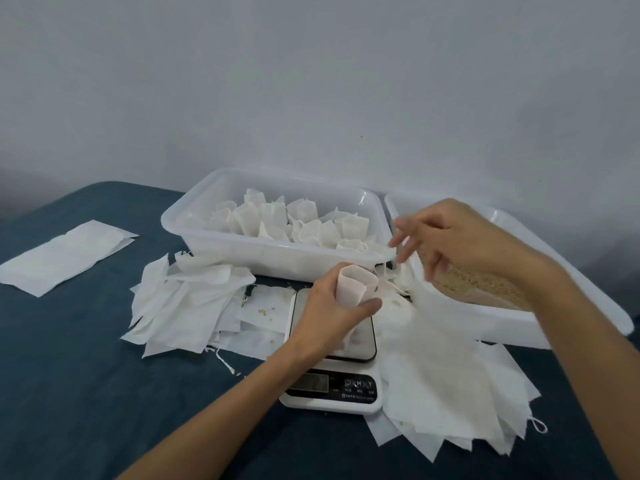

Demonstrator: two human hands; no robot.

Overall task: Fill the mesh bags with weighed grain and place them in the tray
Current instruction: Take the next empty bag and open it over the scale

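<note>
My left hand grips a white mesh bag held upright with its mouth open, just above the steel plate of the kitchen scale. My right hand hovers with fingers spread and blurred, between the bag and the white tub of tan grain at the right; nothing visible in it. Behind the scale stands the white tray holding several filled bags.
Heaps of empty white mesh bags lie left of the scale and at its right front. A flat stack of bags lies far left on the dark blue tabletop. A few loose grains dot the bags near the scale.
</note>
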